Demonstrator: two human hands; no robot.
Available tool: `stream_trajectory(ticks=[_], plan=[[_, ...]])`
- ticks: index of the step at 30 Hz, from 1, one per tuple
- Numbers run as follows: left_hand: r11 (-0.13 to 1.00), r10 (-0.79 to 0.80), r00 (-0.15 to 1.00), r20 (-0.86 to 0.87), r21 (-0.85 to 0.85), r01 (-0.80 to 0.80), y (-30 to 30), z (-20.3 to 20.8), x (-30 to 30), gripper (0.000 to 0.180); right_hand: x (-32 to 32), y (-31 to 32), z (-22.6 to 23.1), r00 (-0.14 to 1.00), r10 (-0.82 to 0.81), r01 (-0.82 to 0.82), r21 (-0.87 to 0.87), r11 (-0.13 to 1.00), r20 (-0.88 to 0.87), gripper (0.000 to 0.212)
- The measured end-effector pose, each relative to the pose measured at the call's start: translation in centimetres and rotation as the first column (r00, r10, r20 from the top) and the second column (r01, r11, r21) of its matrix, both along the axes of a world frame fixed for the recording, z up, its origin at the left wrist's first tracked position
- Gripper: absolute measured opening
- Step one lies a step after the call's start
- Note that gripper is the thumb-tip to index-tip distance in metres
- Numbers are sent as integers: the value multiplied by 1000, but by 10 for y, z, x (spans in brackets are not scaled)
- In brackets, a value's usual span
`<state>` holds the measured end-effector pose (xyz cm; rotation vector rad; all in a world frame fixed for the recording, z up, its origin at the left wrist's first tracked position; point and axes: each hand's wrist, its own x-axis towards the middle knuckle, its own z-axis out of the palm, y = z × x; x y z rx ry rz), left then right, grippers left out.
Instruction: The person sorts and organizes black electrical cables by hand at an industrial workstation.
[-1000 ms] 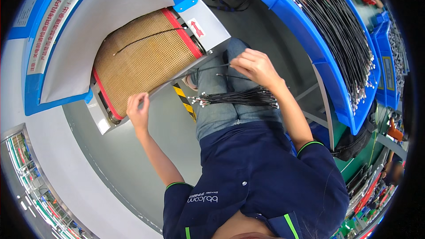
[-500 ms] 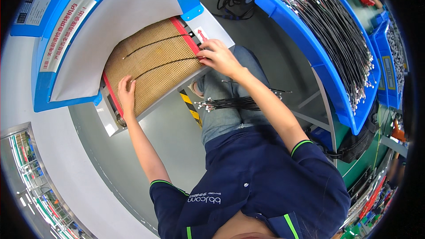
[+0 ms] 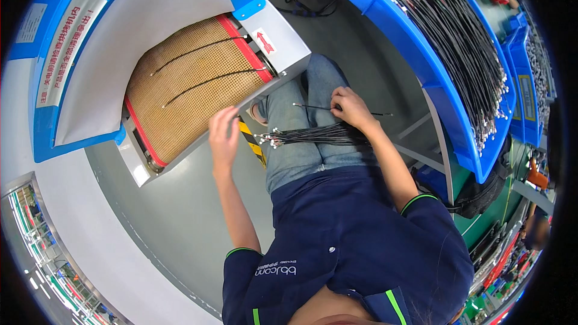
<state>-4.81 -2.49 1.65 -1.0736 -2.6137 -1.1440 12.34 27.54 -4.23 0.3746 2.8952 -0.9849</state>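
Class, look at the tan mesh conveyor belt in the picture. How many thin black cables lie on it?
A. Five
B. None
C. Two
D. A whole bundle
C: two separate thin black cables lie across the mesh belt, while the bundle of cables rests on the person's lap by the right hand.

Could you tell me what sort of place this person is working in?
Most likely a factory assembly station: a mesh conveyor belt carries thin black cables into a machine, blue bins hold many more, and a bundle lies on the person's lap.
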Motion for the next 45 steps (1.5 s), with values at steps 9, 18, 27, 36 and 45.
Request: stream_trajectory(ticks=[9, 18, 27, 36, 45], plan=[[966, -210, 946, 247, -97, 239, 40, -30, 36, 33, 3, -1, 13, 998, -62, 58, -234, 971, -10, 12], [940, -245, 918, 312, -155, 303, 42, -4, 41, 20, -8, -11, 81, 967, 28, -93, -249, 964, -253, 11], [915, -369, 865, 339, -29, 402, 55, 23, 47, 13, -31, -42, 84, 846, 207, -303, -123, 945, -492, 12], [936, -326, 816, 477, 41, 350, 60, 36, 47, 12, -35, -49, 85, 772, 251, -378, -104, 920, -584, 12], [927, -368, 923, -108, 36, 374, 59, 22, 42, 17, -36, -50, 95, 825, 251, -361, -131, 923, -506, 11]])
